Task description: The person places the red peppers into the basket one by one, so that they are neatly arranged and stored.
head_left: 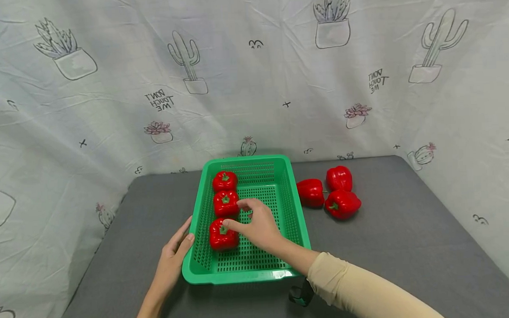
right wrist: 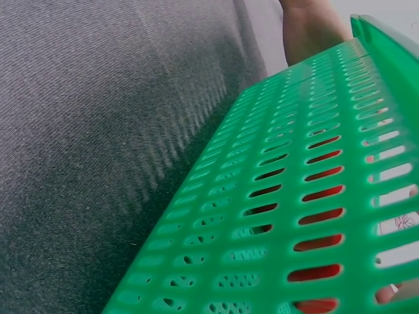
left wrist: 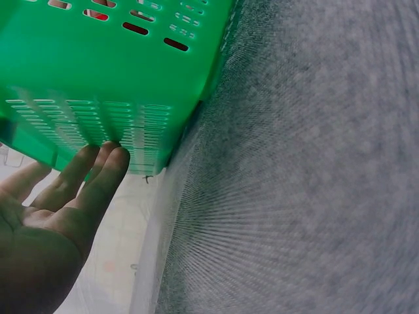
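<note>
A green slotted basket (head_left: 242, 275) stands on the grey table (head_left: 411, 237). Three red bell peppers lie in a row along its left side: far (head_left: 224, 180), middle (head_left: 225, 204), near (head_left: 222, 237). My right hand (head_left: 239, 215) reaches into the basket with its fingers spread loosely, fingertips touching the top of the near pepper and the edge of the middle one. My left hand (head_left: 185, 234) lies with straight fingers against the basket's outer left wall (left wrist: 118, 72), also shown in the left wrist view as fingers (left wrist: 105, 167) touching it. Red shows through the wall's slots (right wrist: 314, 271).
Three more red peppers (head_left: 310, 192), (head_left: 338, 178), (head_left: 342, 204) lie in a cluster on the table just right of the basket. A cloth printed with cacti (head_left: 251, 74) hangs behind and at both sides. Bare grey table surface (right wrist: 98, 131) surrounds the basket.
</note>
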The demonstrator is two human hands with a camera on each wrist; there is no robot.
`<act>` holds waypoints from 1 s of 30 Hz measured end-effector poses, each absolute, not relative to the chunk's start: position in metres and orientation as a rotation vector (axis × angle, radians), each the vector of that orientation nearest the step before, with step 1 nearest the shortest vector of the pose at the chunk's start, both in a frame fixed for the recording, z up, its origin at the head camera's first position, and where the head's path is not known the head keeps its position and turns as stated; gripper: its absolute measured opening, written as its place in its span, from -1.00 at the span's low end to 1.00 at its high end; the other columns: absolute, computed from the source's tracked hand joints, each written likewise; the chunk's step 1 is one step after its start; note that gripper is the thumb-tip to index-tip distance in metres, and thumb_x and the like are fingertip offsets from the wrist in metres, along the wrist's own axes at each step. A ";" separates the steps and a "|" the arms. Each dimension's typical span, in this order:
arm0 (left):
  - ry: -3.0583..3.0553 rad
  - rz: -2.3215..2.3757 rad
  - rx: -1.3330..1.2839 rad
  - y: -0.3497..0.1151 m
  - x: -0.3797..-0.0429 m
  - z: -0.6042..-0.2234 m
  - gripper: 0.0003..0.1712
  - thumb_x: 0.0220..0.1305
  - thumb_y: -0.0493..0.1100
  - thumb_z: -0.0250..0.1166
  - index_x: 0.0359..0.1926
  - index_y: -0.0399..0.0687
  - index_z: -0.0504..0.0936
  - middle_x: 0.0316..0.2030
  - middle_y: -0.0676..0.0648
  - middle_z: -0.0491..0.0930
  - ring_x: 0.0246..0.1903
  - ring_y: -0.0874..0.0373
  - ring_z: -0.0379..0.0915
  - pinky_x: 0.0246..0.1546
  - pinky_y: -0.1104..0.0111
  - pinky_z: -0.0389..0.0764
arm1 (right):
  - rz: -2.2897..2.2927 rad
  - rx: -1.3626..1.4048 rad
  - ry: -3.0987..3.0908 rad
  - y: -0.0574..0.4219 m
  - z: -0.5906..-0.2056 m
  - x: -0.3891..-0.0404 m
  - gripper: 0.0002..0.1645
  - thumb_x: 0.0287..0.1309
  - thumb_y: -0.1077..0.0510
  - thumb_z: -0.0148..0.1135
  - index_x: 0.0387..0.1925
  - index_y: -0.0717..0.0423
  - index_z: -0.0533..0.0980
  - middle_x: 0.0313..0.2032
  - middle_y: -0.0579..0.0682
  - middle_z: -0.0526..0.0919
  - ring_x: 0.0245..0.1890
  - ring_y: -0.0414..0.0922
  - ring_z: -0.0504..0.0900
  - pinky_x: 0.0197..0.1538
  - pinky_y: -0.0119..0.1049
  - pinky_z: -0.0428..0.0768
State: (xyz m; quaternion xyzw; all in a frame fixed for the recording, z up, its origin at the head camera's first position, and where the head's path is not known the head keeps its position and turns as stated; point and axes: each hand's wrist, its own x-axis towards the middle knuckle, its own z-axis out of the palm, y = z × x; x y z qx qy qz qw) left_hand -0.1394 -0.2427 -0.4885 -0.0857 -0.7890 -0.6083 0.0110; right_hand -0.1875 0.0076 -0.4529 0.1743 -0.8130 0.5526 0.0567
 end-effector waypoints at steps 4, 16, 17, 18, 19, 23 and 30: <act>-2.463 -1.892 -0.268 -0.242 -0.140 -0.489 -0.43 0.56 0.00 0.02 0.51 0.27 0.18 0.42 0.01 0.20 0.29 0.15 0.27 0.07 0.47 0.43 | 1.723 0.522 -2.447 0.010 -0.452 -0.188 -0.34 0.12 -0.08 0.45 0.11 0.24 0.51 0.05 0.09 0.56 0.06 0.10 0.49 0.03 0.04 0.54; -2.475 -1.908 -0.270 -0.242 -0.140 -0.486 -0.43 0.57 0.00 0.00 0.52 0.28 0.15 0.43 0.00 0.18 0.30 0.14 0.26 0.06 0.45 0.45 | 1.729 0.478 -2.423 0.014 -0.448 -0.190 -0.41 0.16 -0.06 0.42 0.10 0.23 0.54 0.01 0.01 0.57 0.02 0.08 0.52 -0.02 -0.05 0.57; -2.476 -1.906 -0.266 -0.242 -0.140 -0.486 -0.43 0.57 0.00 0.00 0.52 0.29 0.15 0.43 0.00 0.18 0.30 0.13 0.25 0.06 0.45 0.45 | 1.735 0.485 -2.412 0.015 -0.447 -0.190 -0.42 0.17 -0.05 0.42 0.09 0.24 0.54 0.00 0.00 0.58 0.02 0.08 0.52 -0.02 -0.06 0.57; -2.478 -1.903 -0.264 -0.242 -0.140 -0.485 -0.43 0.57 0.00 0.00 0.51 0.29 0.15 0.43 0.00 0.18 0.31 0.12 0.25 0.06 0.46 0.45 | 1.748 0.495 -2.402 0.016 -0.447 -0.191 -0.43 0.17 -0.04 0.42 0.09 0.24 0.54 0.00 0.01 0.58 0.02 0.08 0.53 -0.01 -0.07 0.57; -2.481 -1.900 -0.260 -0.242 -0.140 -0.485 -0.43 0.57 0.00 0.00 0.51 0.29 0.15 0.43 0.01 0.18 0.31 0.11 0.24 0.06 0.46 0.44 | 1.778 0.505 -2.390 0.018 -0.446 -0.190 -0.43 0.18 -0.03 0.41 0.09 0.25 0.54 0.01 0.02 0.59 0.03 0.08 0.53 0.00 -0.07 0.56; -2.499 -1.884 -0.230 -0.242 -0.139 -0.485 -0.42 0.56 0.03 0.01 0.51 0.31 0.16 0.42 0.00 0.19 0.32 0.07 0.22 0.06 0.48 0.42 | 1.917 0.515 -2.352 0.031 -0.440 -0.186 -0.51 0.20 -0.06 0.39 0.07 0.12 0.57 -0.01 -0.05 0.61 0.01 0.02 0.56 0.00 -0.13 0.56; -2.490 -1.882 -0.242 -0.241 -0.141 -0.489 -0.42 0.56 0.02 0.00 0.51 0.29 0.16 0.40 -0.04 0.22 0.28 0.10 0.28 0.05 0.46 0.44 | 1.940 0.548 -2.236 0.079 -0.414 -0.177 -0.62 0.24 0.00 0.37 0.05 0.00 0.59 -0.03 -0.11 0.63 -0.02 -0.09 0.59 0.03 -0.07 0.55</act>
